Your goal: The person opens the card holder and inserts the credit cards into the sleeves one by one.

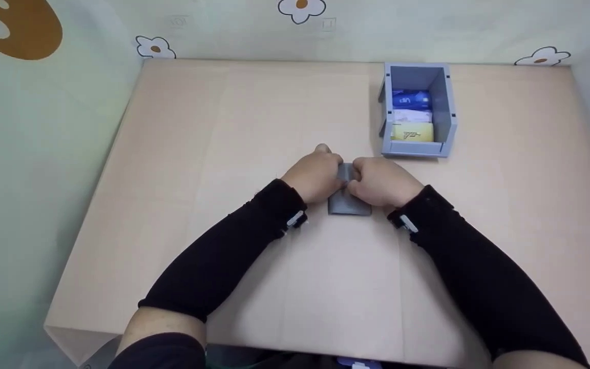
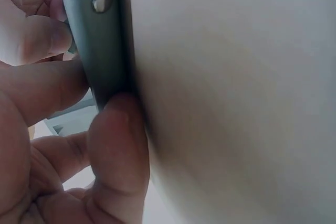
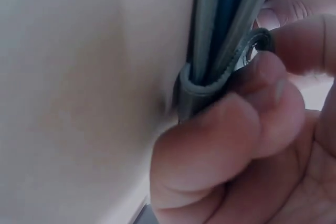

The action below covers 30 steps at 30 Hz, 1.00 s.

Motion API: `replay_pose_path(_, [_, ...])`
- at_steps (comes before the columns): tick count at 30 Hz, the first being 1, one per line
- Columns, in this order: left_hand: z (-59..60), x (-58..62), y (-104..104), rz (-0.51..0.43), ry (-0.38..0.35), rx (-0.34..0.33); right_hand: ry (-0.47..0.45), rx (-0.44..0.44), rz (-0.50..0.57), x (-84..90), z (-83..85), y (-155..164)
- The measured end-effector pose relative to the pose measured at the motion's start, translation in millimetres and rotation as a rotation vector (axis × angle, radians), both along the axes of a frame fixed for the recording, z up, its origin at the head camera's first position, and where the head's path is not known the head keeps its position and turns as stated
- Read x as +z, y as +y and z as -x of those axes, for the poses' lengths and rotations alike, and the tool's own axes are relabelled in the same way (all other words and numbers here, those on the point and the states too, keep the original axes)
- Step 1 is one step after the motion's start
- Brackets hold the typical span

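Observation:
A small grey wallet (image 1: 350, 204) lies on the table between both hands. My left hand (image 1: 315, 174) grips its left side, with a thumb and fingers along the edge in the left wrist view. A round metal snap (image 2: 102, 1) shows on the wallet there. From the other side my right hand (image 1: 384, 182) pinches the wallet's strap (image 3: 257, 38), which wraps round the folded edge and curls up at its end in the right wrist view. Blue shows between the folded layers (image 3: 228, 14). The hands partly cover the wallet's upper part in the head view.
Beyond my right hand stands a grey open-front bin (image 1: 418, 149). It holds a blue packet (image 1: 412, 99), a pale pink packet (image 1: 412, 116) and a yellow packet (image 1: 413, 132). The beige-covered table (image 1: 254, 113) meets a flower-patterned wall at the back.

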<state>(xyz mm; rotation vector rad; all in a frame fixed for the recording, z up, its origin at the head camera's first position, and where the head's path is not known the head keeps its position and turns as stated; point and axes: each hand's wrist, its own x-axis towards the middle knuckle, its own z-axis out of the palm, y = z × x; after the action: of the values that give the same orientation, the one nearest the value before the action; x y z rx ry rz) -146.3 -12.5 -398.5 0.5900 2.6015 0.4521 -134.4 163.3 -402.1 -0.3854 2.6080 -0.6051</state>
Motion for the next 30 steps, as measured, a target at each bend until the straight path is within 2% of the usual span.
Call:
replay_pose_path(10, [-0.8,0.2,0,0.024,-0.003,-0.015,-0.011,0.005,-0.013,4.0,-3.0,3])
replay_pose_path(14, [-6.8,2.1,1,0.055,0.049,-0.017,0.019,0.003,-0.004,8.1,-6.5,6])
replay_pose_path(18, [-15.6,7.5,6,0.115,0.186,-0.076,0.064,-0.037,-0.002,14.3,-8.0,16])
replay_pose_path(20, [-20.9,11.0,11,0.136,0.23,-0.115,0.068,-0.052,0.003,17.1,-7.5,21])
replay_pose_path(25, [-34.0,13.8,21,0.158,0.211,-0.232,0.052,-0.068,0.005,19.2,-5.9,32])
replay_pose_path(30, [-37.1,10.1,25,0.172,0.208,-0.269,0.044,-0.063,-0.009,19.6,-4.5,38])
